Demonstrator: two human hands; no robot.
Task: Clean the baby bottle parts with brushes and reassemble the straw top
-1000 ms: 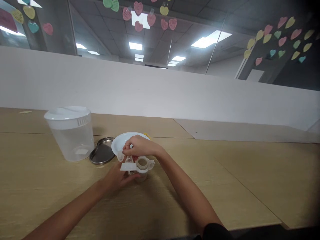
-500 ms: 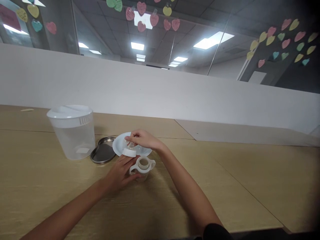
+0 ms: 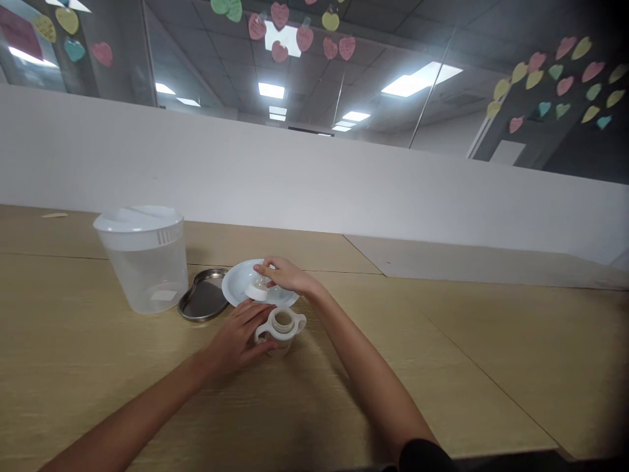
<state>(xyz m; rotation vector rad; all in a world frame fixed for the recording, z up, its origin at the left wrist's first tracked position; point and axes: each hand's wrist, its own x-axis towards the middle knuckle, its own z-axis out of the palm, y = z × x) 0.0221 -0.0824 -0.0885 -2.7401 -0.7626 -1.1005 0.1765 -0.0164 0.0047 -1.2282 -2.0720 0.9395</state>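
In the head view, the right hand (image 3: 285,275) is curled over a small white cap (image 3: 256,290), fingertips pinching it from above — it hangs just over a white plate (image 3: 236,278), near the plate's front edge. The left hand (image 3: 236,339) lies with its fingers spread against a squat plastic bottle with two handles (image 3: 280,331), gripping it from the side; the bottle stands open-necked on the wooden table (image 3: 344,367), just in front of the plate. Left of the plate sits a steel kidney tray (image 3: 202,296), almost touching it, and beyond that a large lidded plastic container (image 3: 146,262) stands upright — paper hearts (image 3: 280,13) show on the glass far ahead.
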